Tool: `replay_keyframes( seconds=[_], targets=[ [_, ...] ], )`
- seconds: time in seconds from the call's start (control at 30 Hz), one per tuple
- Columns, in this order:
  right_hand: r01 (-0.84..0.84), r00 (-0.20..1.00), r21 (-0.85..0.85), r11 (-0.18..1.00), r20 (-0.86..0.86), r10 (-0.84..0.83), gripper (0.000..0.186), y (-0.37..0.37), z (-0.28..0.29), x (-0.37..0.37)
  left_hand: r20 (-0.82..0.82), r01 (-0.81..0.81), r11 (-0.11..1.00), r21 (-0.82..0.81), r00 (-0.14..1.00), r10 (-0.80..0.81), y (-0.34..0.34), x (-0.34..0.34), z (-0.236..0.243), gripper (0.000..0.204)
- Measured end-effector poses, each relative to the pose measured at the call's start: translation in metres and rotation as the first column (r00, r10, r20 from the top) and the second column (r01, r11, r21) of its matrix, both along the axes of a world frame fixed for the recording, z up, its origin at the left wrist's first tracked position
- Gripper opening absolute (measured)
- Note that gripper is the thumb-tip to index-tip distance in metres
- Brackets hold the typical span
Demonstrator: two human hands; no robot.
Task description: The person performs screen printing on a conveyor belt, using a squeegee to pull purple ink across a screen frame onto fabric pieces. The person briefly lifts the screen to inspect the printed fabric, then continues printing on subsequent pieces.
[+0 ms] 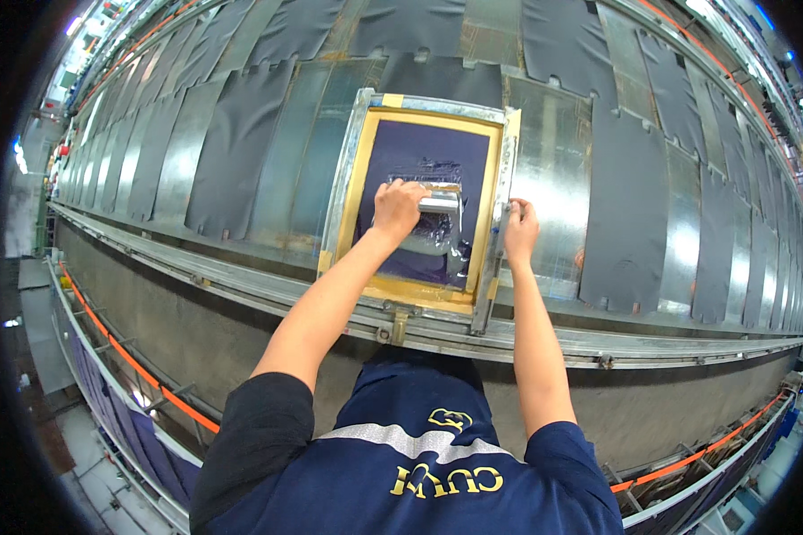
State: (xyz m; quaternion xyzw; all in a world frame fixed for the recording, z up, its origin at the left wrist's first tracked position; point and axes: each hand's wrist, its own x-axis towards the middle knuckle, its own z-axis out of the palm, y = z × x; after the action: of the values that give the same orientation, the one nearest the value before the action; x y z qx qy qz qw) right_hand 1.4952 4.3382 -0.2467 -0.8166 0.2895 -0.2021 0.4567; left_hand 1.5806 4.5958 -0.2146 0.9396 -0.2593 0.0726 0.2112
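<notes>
left hand grips a pale bar on a dark screen, right hand at the frame's edge

the framed screen point(433, 165) lies on a long bed point(553, 178), in front of the person. it has a silvery metal frame point(348, 174), a yellow inner border point(492, 178) and a dark purple panel in the middle. the left hand point(398, 210) is over this panel, its fingers curled round the left end of a pale, bar-shaped tool point(441, 205); little gap shows between fingers and palm. the tool's right part sticks out past the knuckles, lying roughly crosswise above the panel. around and below it spreads a clear, glossy patch point(437, 239) with wrinkled, shiny edges; whether it is film or liquid, i cannot tell.

the right hand point(521, 234) is at the frame's right side, thumb and fingers bent and drawn close together at the metal rail. whether they pinch the rail or only rest against it, i cannot tell.

the bed is laid with dark grey sheets point(629, 214) side by side, with bare, shiny metal strips between them. a metal rail point(633, 352) runs along its near edge, beneath the frame's lower end. the person wears a navy shirt point(419, 495) with a light grey band and yellow lettering.
</notes>
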Motion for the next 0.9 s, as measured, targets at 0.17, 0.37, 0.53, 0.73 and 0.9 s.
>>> replay_keyframes(
  seconds=[0.17,0.37,0.53,0.73,0.9],
  targets=[
    [-0.007,1.0,0.1,0.995,0.007,0.006,0.021,-0.007,-0.012,0.001,-0.028,0.09,0.996,0.015,0.996,-0.089,0.035,-0.094,-0.001,0.029],
    [-0.096,0.992,0.087,0.992,0.087,0.089,0.019,-0.01,0.016,0.017,0.006,0.135,0.986,-0.094,0.991,-0.135,0.068,-0.14,0.008,0.035],
    [-0.106,0.992,0.061,0.992,0.068,0.102,0.019,0.044,0.078,0.027,-0.036,0.152,0.982,-0.113,0.987,-0.157,0.111,-0.143,0.036,0.046],
    [-0.108,0.991,0.101,0.989,0.092,0.099,0.022,0.257,0.049,0.091,-0.091,0.088,0.992,-0.087,0.991,-0.096,0.31,-0.074,0.025,0.048],
    [-0.114,0.992,0.183,0.976,0.08,0.101,0.022,0.423,0.004,0.145,-0.102,0.049,0.997,-0.055,0.993,-0.054,0.474,-0.014,0.001,0.047]
  ],
)
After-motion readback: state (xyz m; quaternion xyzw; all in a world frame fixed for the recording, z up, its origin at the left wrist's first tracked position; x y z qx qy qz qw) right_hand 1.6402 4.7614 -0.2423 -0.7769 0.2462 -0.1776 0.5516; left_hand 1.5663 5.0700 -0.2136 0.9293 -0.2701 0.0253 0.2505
